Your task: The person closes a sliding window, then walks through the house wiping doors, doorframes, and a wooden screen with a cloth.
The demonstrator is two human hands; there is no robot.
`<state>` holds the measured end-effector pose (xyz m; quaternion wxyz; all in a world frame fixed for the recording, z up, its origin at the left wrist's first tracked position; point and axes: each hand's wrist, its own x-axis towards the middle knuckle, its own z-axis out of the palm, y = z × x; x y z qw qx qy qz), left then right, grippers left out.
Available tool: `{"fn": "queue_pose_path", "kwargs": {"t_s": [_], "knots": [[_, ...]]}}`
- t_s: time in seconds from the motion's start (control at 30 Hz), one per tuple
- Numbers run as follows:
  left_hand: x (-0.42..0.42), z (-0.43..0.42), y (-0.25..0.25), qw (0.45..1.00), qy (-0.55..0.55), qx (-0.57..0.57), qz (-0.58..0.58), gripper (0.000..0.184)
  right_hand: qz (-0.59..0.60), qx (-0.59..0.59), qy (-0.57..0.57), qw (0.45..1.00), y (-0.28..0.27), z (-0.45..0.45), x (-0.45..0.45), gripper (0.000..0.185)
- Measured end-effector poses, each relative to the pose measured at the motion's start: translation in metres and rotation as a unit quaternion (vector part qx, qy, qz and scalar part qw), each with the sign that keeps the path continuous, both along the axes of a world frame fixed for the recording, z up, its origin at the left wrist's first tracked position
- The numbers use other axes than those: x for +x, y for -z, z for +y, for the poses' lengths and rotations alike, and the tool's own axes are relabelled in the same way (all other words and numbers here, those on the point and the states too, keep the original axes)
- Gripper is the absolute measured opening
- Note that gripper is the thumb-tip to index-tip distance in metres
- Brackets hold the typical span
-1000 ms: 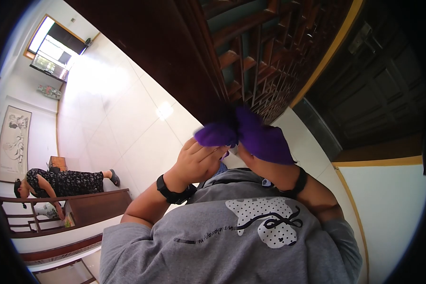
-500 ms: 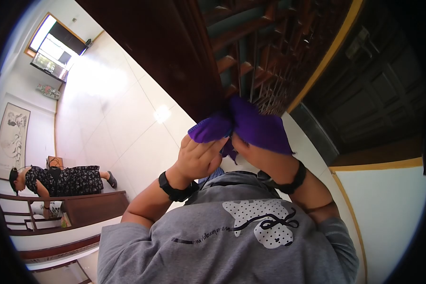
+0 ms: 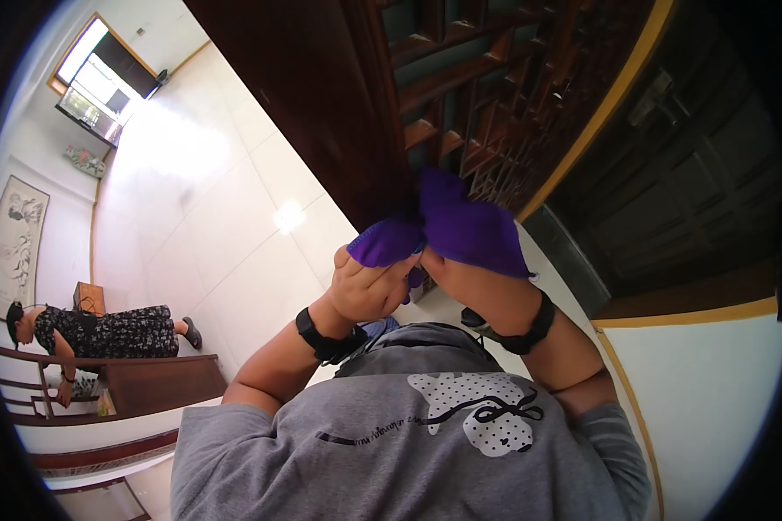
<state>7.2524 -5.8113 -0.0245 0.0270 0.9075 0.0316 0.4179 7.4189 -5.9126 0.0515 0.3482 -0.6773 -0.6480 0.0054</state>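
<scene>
A purple cloth (image 3: pixel 473 227) lies bunched against the lower edge of a dark wooden lattice screen (image 3: pixel 460 95). My left hand (image 3: pixel 365 285) is wrapped on the cloth's left part, which covers its fingertips. On the other side, my right hand (image 3: pixel 447 276) grips the cloth too, mostly hidden under its larger flap. Both hands are close together at the screen's solid frame (image 3: pixel 321 78). Each wrist wears a black band.
At the left, another person (image 3: pixel 104 332) in a dark patterned outfit bends over a wooden cabinet (image 3: pixel 161 385). A dark door (image 3: pixel 686 191) stands at the right beside a white wall (image 3: pixel 695 391). Pale floor tiles (image 3: pixel 243 191) stretch away behind the screen.
The view has shifted slightly. Both hands have stayed on the cloth, and its right flap has moved a little up and left. The other person's arm has moved at the cabinet.
</scene>
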Motion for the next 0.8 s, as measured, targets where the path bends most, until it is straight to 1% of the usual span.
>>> {"fn": "queue_pose_path", "kwargs": {"t_s": [0.07,0.13,0.17,0.2,0.23,0.3,0.33,0.37,0.4,0.47,0.5,0.53,0.6,0.67,0.7,0.73,0.77,0.8], "knots": [[0.004,0.0,0.002,1.0,0.003,-0.006,-0.01,0.043,0.038,0.073,0.001,0.997,0.006,0.0,0.002,0.043],[-0.004,-0.001,-0.001,0.999,0.002,-0.005,-0.038,0.041,-0.021,0.127,-0.015,0.992,-0.003,-0.005,-0.006,0.052],[-0.004,-0.002,0.0,0.998,0.027,-0.02,-0.052,0.043,-0.051,0.139,-0.018,0.989,-0.013,-0.015,-0.01,0.055],[-0.012,-0.018,-0.002,0.992,0.028,-0.023,-0.118,0.045,-0.08,0.152,-0.019,0.985,-0.024,-0.024,-0.013,0.057],[-0.009,-0.029,0.004,0.983,0.029,-0.026,-0.181,0.047,-0.11,0.157,-0.016,0.981,-0.033,-0.032,-0.014,0.058],[-0.005,-0.024,0.005,0.977,0.057,-0.016,-0.205,0.051,-0.123,0.111,-0.053,0.985,-0.046,-0.036,-0.004,0.053],[-0.002,-0.022,0.003,0.974,0.07,-0.011,-0.216,0.053,-0.111,0.113,-0.036,0.987,-0.048,-0.031,-0.006,0.048],[-0.012,-0.021,-0.008,0.976,0.092,0.014,-0.197,0.052,-0.103,0.116,-0.02,0.988,-0.054,-0.029,-0.02,0.043],[-0.018,-0.023,-0.014,0.982,0.092,-0.015,-0.164,0.046,-0.094,0.119,-0.006,0.988,-0.057,-0.028,-0.028,0.038],[-0.032,-0.028,-0.018,0.989,0.085,-0.074,-0.099,0.036,-0.14,0.128,-0.002,0.982,-0.061,-0.027,-0.044,0.028],[-0.035,-0.025,-0.018,0.991,0.084,-0.032,-0.098,0.032,-0.16,0.126,0.002,0.979,-0.06,-0.028,-0.05,0.024],[-0.04,-0.026,-0.015,0.992,0.085,0.006,-0.094,0.028,-0.139,0.119,-0.007,0.983,-0.058,-0.032,-0.053,0.023],[-0.048,-0.028,-0.009,0.991,0.11,-0.034,-0.064,0.022,-0.105,0.113,-0.021,0.988,-0.056,-0.038,-0.057,0.021],[-0.059,-0.02,-0.006,0.988,0.139,-0.062,-0.039,0.016,-0.121,0.2,0.008,0.972,-0.044,-0.045,-0.075,0.026],[-0.063,-0.014,-0.002,0.98,0.162,-0.108,-0.041,0.021,-0.146,0.217,0.031,0.965,-0.029,-0.058,-0.081,0.028],[-0.066,-0.009,0.002,0.97,0.184,-0.153,-0.044,0.027,-0.171,0.172,0.039,0.969,-0.035,-0.059,-0.093,0.03],[-0.069,0.004,0.016,0.979,0.169,-0.086,-0.08,0.031,-0.198,0.126,0.046,0.971,-0.04,-0.06,-0.106,0.032],[-0.072,0.014,0.024,0.982,0.152,-0.018,-0.114,0.035,-0.224,0.018,0.041,0.974,-0.065,-0.056,-0.132,0.033]]}}
